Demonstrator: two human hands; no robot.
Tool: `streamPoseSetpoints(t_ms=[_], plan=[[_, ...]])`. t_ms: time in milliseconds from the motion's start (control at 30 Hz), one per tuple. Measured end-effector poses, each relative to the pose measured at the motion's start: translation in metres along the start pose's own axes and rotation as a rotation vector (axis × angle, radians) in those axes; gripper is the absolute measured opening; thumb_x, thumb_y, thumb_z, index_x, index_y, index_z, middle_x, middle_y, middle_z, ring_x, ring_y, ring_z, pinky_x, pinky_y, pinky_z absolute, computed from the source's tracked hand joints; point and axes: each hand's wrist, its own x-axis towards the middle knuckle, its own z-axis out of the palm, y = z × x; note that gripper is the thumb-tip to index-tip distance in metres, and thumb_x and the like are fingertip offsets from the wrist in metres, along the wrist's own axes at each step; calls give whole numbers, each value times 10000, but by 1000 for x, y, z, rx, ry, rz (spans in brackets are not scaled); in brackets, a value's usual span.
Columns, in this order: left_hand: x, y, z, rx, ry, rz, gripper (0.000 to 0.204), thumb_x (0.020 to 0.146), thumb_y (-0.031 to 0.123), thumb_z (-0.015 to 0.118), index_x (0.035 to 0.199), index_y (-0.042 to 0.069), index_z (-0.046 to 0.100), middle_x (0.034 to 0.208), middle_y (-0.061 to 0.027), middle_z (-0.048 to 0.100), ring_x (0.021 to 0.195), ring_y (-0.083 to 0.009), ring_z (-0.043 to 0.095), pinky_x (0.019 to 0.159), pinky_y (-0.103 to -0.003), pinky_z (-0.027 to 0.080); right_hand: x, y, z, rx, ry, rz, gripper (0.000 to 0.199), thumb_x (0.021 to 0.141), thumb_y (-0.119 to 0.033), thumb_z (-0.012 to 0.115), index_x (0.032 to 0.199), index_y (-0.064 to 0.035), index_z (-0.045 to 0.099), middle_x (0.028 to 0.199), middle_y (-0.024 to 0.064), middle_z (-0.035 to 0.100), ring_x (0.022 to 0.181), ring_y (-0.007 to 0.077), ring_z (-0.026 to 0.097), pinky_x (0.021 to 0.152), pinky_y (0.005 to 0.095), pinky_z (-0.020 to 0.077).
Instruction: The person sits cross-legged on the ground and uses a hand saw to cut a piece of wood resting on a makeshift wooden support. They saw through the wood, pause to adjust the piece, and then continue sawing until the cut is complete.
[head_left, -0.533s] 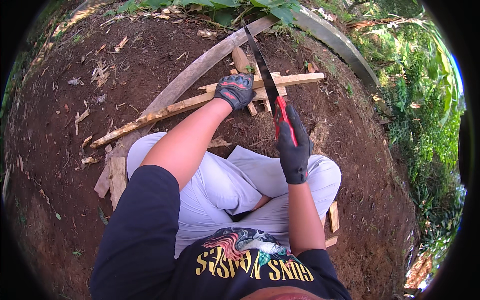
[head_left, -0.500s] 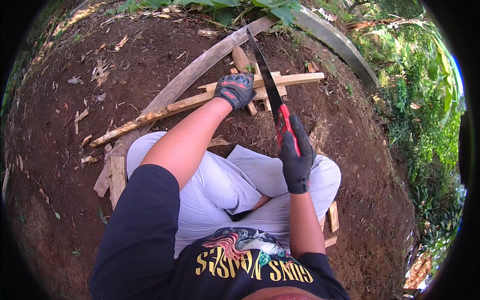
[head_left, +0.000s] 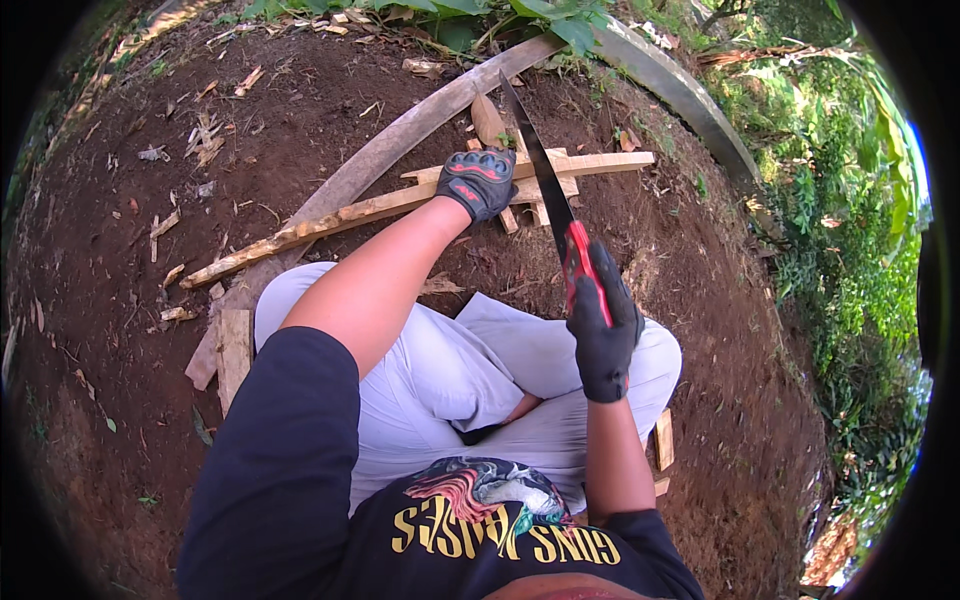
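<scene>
My left hand (head_left: 478, 183), in a black glove with red trim, is closed around a long, thin wooden strip (head_left: 330, 222). That strip lies across several short wood pieces (head_left: 560, 190) on the ground. My right hand (head_left: 605, 325), gloved in black, grips the red handle of a hand saw (head_left: 548, 180). The saw's dark blade points away from me and crosses over the strip just right of my left hand. Whether its teeth touch the wood I cannot tell. Beyond my left hand a rounded wooden piece (head_left: 488, 122) with a blunt end sticks out.
A long weathered board (head_left: 400, 138) curves across the soil behind the strip. By my left knee lies a wood offcut (head_left: 235, 350); another offcut (head_left: 664, 438) is by my right thigh. Wood chips (head_left: 205, 140) litter the dirt. Green plants (head_left: 840, 250) grow along the right side.
The saw and my right hand have shifted slightly toward me and to the right. My left hand keeps its hold on the strip.
</scene>
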Motion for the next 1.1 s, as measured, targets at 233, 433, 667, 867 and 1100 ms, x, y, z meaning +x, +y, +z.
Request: streamPoseSetpoints(t_ms=[233,433,667,867,1100], plan=[[5,2,1,-11,-41,-4,382,890,369,745,1114,64,695,1082,-205,754,1029,-386,739,896,-510,586,113,9,86,59,112,-185,430,1024,-212,687,1434,-82,676,1386,174,712,1282,247,684,1083,366,506],[4,6,-9,-13,-92,-11,406,900,388,731,1134,60,684,1125,-207,748,1055,-398,732,918,-512,581,53,31,48,33,95,-139,463,1036,-177,645,1475,-30,625,1419,155,689,1183,230,703,1018,355,535],[1,2,-9,1,-84,-29,419,915,405,714,1150,60,676,1163,-218,737,1086,-404,723,950,-515,572,-106,7,-66,45,-18,178,490,1039,-170,628,1473,53,587,1150,141,757,751,121,663,680,296,550],[6,4,-16,-9,-143,-45,402,924,391,710,1161,68,683,1164,-209,740,1085,-402,724,951,-516,570,-90,5,-53,-76,0,49,472,1032,-140,637,1478,10,604,1151,134,770,770,128,688,714,288,551],[7,3,-1,-9,-82,7,380,914,369,722,1162,83,703,1144,-203,747,1083,-390,728,953,-514,572,75,25,64,36,139,-242,427,1031,-202,675,1439,-76,659,1312,179,744,1192,306,735,985,403,564]])
